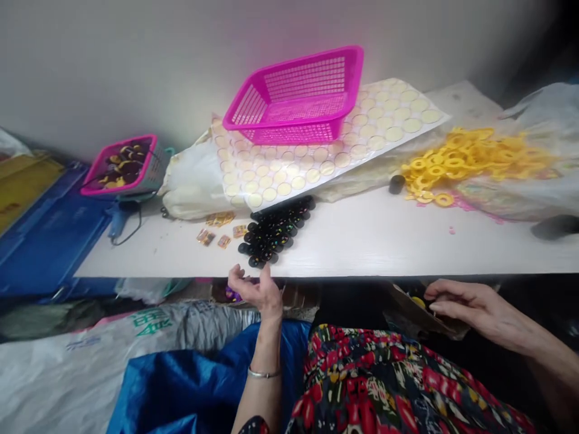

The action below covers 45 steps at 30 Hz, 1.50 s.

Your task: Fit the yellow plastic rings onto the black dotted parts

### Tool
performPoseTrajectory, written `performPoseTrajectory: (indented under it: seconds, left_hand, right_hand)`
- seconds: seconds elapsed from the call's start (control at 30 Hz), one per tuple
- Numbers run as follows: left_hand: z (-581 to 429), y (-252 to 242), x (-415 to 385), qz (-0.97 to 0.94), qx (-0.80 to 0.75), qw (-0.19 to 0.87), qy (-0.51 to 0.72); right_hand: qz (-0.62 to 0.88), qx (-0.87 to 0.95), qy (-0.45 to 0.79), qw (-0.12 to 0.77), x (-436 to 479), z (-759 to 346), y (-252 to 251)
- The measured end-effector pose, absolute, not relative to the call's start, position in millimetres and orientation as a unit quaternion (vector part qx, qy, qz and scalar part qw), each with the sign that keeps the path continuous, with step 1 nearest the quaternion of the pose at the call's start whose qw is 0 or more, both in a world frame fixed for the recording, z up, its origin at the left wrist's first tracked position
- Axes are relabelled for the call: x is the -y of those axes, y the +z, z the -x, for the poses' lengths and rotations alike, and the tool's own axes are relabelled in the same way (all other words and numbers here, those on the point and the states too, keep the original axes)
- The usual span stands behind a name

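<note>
Black round pieces dotted with coloured specks (275, 232) lie heaped on the white table (353, 241), running from its front edge back to a sheet of pale circles (294, 175). Just before their near end is the left hand (259, 295), its fingers loosely curled and apart from the raised thumb, with nothing visible in them; whether the thumb touches a piece, I cannot tell. Below the table's front edge, the right hand (468, 306) reaches over a brown box (446, 325) near something yellow (418, 302); its thumb and fingers are close together, but I cannot tell whether they grip anything. Small square packets (205, 237) lie left of the black pieces, and yellow rings (452, 160) are piled well to the right.
</note>
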<state>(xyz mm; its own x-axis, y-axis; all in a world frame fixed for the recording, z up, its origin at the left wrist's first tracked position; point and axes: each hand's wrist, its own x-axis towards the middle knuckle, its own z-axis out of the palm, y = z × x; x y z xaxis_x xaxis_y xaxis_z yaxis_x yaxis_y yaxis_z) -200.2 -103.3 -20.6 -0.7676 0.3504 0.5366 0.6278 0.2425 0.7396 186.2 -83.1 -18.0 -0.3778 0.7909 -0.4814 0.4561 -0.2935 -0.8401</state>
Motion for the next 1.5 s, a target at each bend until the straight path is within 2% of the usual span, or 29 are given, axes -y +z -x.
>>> performPoseTrajectory:
  seconds: [0.13,0.37,0.63,0.93,1.03,1.2,1.3,1.5]
  left_hand:
    - [230,-30,107,0.27,0.758,0.008,-0.594]
    - [227,-32,94,0.331,0.78,-0.059,-0.528]
    - [206,-38,84,0.374,0.749,-0.07,-0.542]
    - [159,-41,66,0.547,0.718,-0.06,-0.425]
    - [143,-41,45,0.595,0.698,-0.063,-0.394]
    - [110,-37,7,0.646,0.663,-0.104,-0.364]
    - [97,-33,-7,0.649,0.648,-0.125,-0.378]
    - [97,-36,0,0.574,0.681,-0.183,-0.416]
  right_hand:
    - [0.505,0.582,0.628,0.108,75,-180,-20]
    - [0.508,0.553,0.65,0.121,80,-175,-22]
    - [0.494,0.563,0.648,0.137,83,-175,-13]
    - [0.508,0.563,0.628,0.175,76,-173,19]
    - [0.538,0.578,0.562,0.248,63,-174,22]
    - [0.64,0.596,0.274,0.4,12,-183,7]
    - [0.665,0.59,0.191,0.416,-11,-190,-5]
    - [0.664,0.613,0.184,0.388,-3,-198,-21]
